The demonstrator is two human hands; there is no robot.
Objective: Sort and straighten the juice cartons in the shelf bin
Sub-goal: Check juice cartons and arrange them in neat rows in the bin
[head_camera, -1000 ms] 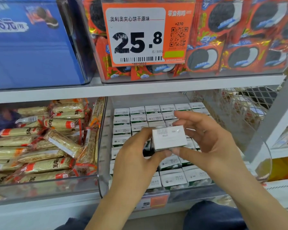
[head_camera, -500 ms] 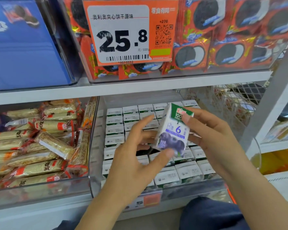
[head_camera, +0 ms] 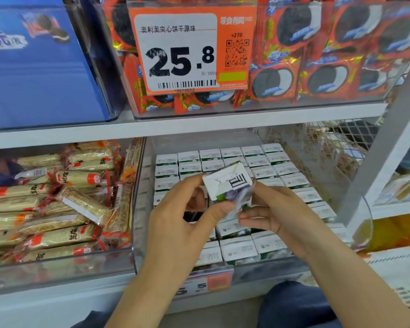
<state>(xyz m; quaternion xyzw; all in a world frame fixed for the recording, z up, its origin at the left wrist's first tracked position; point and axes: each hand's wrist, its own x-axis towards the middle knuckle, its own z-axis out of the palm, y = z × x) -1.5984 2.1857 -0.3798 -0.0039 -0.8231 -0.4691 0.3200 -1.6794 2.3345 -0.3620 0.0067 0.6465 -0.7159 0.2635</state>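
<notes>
A small white juice carton (head_camera: 227, 184) with a purple fruit print is held tilted above the clear shelf bin (head_camera: 137, 209), its folded bottom flap facing me. My left hand (head_camera: 175, 223) pinches its lower left corner with thumb and fingers. My right hand (head_camera: 277, 216) pinches its lower right side. Inside the bin, several matching cartons (head_camera: 263, 171) stand in tidy rows with white tops up. A dark gap (head_camera: 191, 216) shows among them behind my left hand.
A bin of wrapped cracker bars (head_camera: 57, 204) sits to the left. Above are orange cookie packs (head_camera: 329, 50), an orange price tag (head_camera: 189, 48) and a blue box (head_camera: 33, 67). A white shelf upright (head_camera: 384, 162) stands on the right. My knee (head_camera: 294, 304) is below.
The carton has been turned over between both hands: first its plain side faced me, then its printed front, now its folded bottom. Both hands have dropped slightly toward the bin.
</notes>
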